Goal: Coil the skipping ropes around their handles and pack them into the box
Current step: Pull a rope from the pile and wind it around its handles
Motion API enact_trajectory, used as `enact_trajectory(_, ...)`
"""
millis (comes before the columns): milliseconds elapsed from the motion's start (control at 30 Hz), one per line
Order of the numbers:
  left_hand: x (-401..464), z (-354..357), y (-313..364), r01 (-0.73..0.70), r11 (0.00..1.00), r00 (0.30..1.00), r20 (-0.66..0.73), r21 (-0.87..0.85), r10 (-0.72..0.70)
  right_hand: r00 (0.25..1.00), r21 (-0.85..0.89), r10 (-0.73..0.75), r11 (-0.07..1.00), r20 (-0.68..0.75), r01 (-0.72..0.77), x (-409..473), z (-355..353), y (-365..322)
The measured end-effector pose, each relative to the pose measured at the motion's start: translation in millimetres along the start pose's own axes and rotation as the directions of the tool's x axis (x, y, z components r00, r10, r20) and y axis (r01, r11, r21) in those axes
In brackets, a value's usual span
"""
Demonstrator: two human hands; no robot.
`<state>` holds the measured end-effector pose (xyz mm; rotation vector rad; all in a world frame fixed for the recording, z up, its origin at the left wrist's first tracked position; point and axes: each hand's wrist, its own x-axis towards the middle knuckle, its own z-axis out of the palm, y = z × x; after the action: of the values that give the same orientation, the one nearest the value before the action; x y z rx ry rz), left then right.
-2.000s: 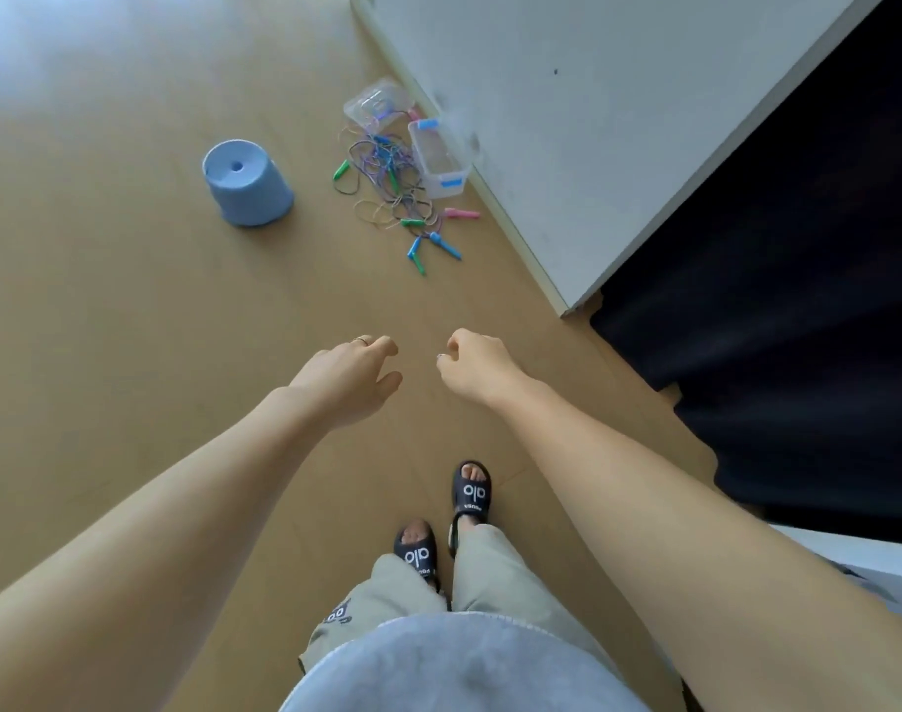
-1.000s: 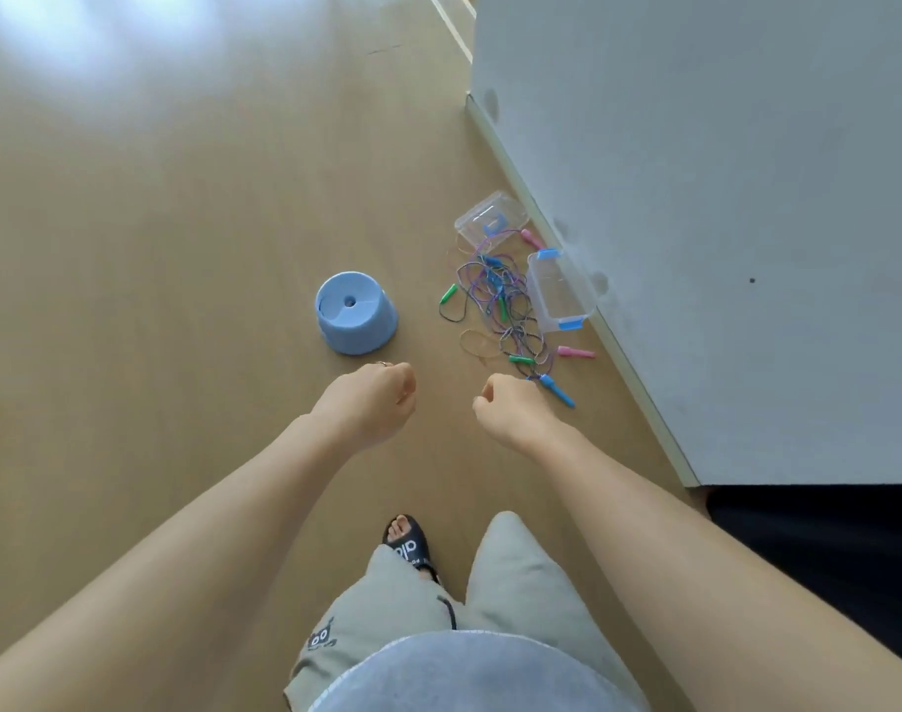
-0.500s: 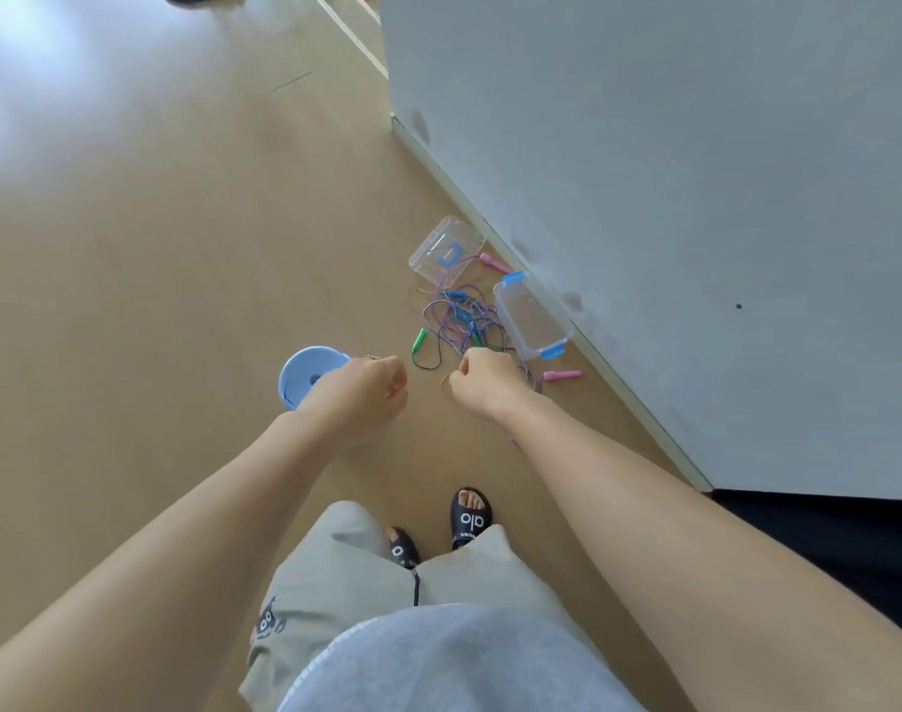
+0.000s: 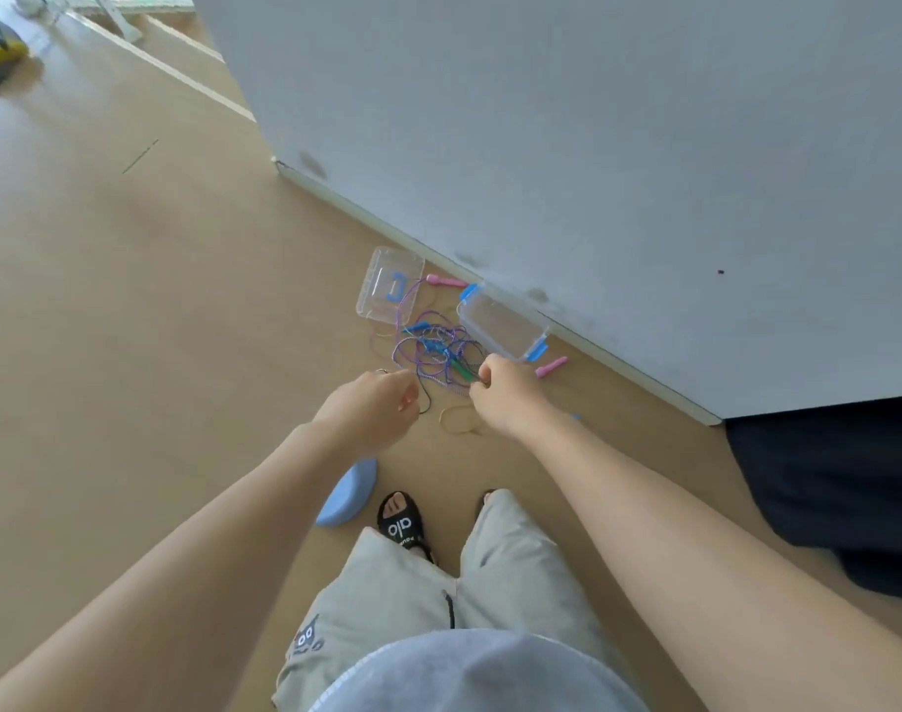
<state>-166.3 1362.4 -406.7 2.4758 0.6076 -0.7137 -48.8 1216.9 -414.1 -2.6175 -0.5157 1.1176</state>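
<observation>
- So, biggest thing first: the floor (image 4: 130, 310) is where all of this is laid out, hard up against a pale wall panel (image 4: 592, 146). My guess is the stuff got dumped there so the person can work sitting or crouching right over it.
- A blue stool (image 4: 348, 493) sits near the person's feet, mostly hidden under the left forearm. Looks parked there as a seat for the job.
- The clear box (image 4: 502, 326) with blue clips sits open right along the wall, and its lid (image 4: 387, 290) lies flat just beside the rope pile, off to the other side. Makes sense: box open and within reach, so coiled ropes can drop straight in.
- The skipping ropes (image 4: 433, 352) are one loose tangle between lid and box, purple and blue cords all crossed over, nothing coiled yet and nothing in the box as far as I can see.
- One pink handle (image 4: 551, 366) lies just off the box's near end, another pink handle (image 4: 446, 281) up by the lid, so that rope is strung out around the box.
- Left hand (image 4: 371, 408) hangs above the near edge of the tangle, fingers loosely curled, holding nothing I can make out.
- Right hand (image 4: 505, 393) is curled in too; it's right at the cords, but whether it's pinching one I can't tell.
</observation>
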Motion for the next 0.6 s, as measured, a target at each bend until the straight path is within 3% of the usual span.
enact_trajectory(333,93,-57,-1,-0.121,0.987,0.991,0.065,0.109,0.114,0.993,0.184,0.085,0.981,-0.087,-0.068,75,-34,-13)
enact_trajectory(600,153,-93,-1,-0.193,0.97,0.979,0.088,0.145,0.182,0.99,0.261,0.138,0.957,-0.022,-0.128,134,-51,-24)
